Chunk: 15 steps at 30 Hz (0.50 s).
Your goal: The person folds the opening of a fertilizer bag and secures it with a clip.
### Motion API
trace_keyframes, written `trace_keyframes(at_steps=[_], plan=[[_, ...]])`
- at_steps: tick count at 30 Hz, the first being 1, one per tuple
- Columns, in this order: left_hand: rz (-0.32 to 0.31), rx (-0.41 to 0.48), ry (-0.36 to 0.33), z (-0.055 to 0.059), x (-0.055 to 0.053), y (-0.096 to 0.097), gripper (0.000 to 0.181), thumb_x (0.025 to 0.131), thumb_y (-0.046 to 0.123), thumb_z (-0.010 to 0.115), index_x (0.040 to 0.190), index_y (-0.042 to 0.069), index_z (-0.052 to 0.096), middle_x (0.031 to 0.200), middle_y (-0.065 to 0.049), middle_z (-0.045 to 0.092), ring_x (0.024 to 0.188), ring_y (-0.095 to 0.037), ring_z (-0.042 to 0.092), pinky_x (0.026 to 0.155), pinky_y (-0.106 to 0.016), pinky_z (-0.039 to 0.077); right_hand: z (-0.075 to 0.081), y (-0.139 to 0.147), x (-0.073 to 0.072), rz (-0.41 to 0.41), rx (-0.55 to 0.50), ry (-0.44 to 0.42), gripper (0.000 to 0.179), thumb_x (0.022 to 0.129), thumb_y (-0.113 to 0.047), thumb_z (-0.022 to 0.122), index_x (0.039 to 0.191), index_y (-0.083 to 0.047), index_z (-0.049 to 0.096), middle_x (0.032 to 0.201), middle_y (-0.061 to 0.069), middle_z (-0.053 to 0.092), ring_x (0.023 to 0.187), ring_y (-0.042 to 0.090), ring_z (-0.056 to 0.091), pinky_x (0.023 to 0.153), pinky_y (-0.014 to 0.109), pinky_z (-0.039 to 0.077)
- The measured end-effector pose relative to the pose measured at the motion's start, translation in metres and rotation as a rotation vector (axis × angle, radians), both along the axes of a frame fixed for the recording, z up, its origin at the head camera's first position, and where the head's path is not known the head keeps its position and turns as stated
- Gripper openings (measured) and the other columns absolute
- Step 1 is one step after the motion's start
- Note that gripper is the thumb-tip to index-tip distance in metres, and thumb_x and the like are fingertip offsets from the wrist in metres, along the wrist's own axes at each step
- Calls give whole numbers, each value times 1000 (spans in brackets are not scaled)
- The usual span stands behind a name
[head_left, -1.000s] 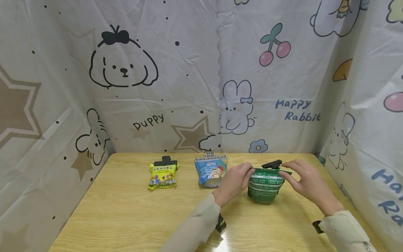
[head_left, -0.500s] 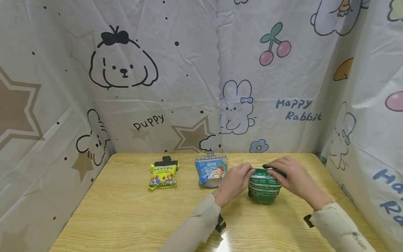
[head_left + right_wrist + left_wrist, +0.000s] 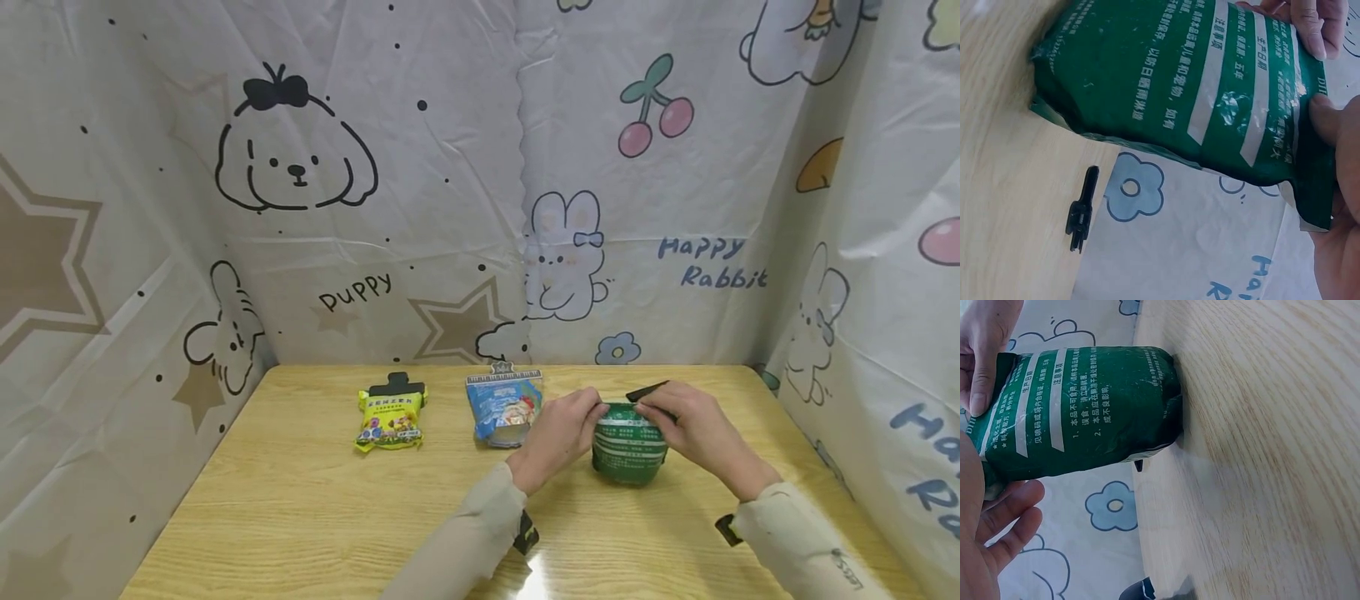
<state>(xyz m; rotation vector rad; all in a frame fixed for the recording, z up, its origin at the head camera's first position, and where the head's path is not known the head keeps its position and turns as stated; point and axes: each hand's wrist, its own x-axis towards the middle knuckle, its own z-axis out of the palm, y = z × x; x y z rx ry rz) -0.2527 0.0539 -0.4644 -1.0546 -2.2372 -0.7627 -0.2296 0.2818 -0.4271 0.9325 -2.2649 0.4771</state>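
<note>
A green bag (image 3: 628, 450) with white lettering stands upright on the table, its top edge between both hands. My left hand (image 3: 553, 433) pinches the bag's left top corner. My right hand (image 3: 701, 429) pinches the top edge near the right corner, thumb in front, as the right wrist view shows with the thumb (image 3: 1325, 119) on the green film. A dark green strip runs along the top under the fingers. Behind the bag a black clip (image 3: 1080, 212) lies on the table, partly hidden by my right hand in the head view.
On the wooden table (image 3: 300, 517), to the left, lie a yellow packet (image 3: 390, 423) with a black clip (image 3: 396, 384) on its top and a blue packet (image 3: 504, 410) with a piano-key patterned clip (image 3: 504, 377). A printed cloth (image 3: 450, 183) hangs behind and at both sides.
My right hand has moved left along the bag's top, from the outer corner to a pinch closer in. The right corner no longer sticks out. My left hand stays put.
</note>
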Motion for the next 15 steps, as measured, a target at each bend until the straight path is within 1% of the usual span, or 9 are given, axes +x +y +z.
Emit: trace_keyframes(at_steps=[3, 8, 12, 15], plan=[[1, 1, 5, 0, 1, 0, 19, 107, 19, 51, 90, 13, 57, 72, 4, 59, 58, -3, 48, 52, -12, 34, -1, 1, 0, -9, 2, 13, 23, 73, 3, 85, 88, -12, 77, 82, -3, 72, 72, 6, 64, 64, 15, 50], [10, -4, -10, 1, 1, 0, 20, 108, 21, 50, 91, 13, 57, 73, 4, 59, 58, -3, 47, 52, -11, 32, -1, 2, -2, -13, -18, 26, 21, 73, 2, 86, 84, -12, 76, 80, -3, 72, 70, 8, 65, 63, 18, 52], [7, -20, -27, 1, 2, 0, 22, 108, 23, 49, 91, 13, 57, 72, 4, 59, 57, -2, 45, 52, -9, 31, -3, 3, -2, -24, -30, 32, 21, 71, 1, 88, 80, -13, 75, 78, -3, 71, 69, 9, 65, 63, 18, 52], [9, -23, -28, 1, 3, -1, 21, 108, 23, 49, 91, 13, 57, 72, 4, 59, 57, -1, 44, 51, -9, 30, -4, 3, -2, -23, -33, 30, 21, 71, 1, 88, 80, -12, 75, 78, -2, 72, 70, 9, 65, 63, 18, 53]])
